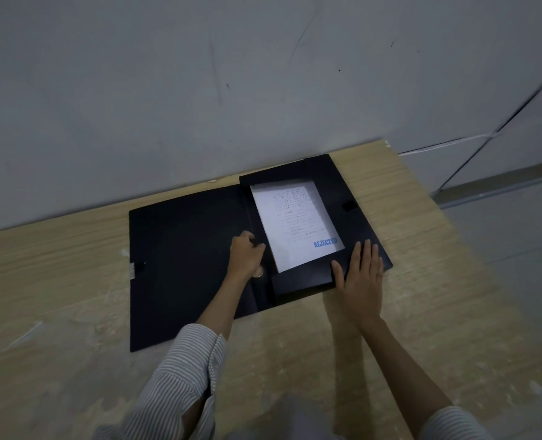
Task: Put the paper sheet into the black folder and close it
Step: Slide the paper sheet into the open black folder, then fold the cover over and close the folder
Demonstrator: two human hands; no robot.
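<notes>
Head view: looks forward and down from above and behind the hands (wide-angle, fairly near), wall beyond; no second view.

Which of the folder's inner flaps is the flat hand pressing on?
The right hand lies flat on the near flap, below the sheet's REJECTED stamp. The far flap and right-side flap are untouched.

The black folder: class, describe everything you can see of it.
The black folder lies open and flat on the wooden table, matte, plastic-looking. Its cover is spread to the left, with a small clasp at the outer edge. The right half has inner flaps framing a white paper sheet stamped REJECTED. The left hand rests at the spine; the right hand presses flat on the near flaps.
</notes>
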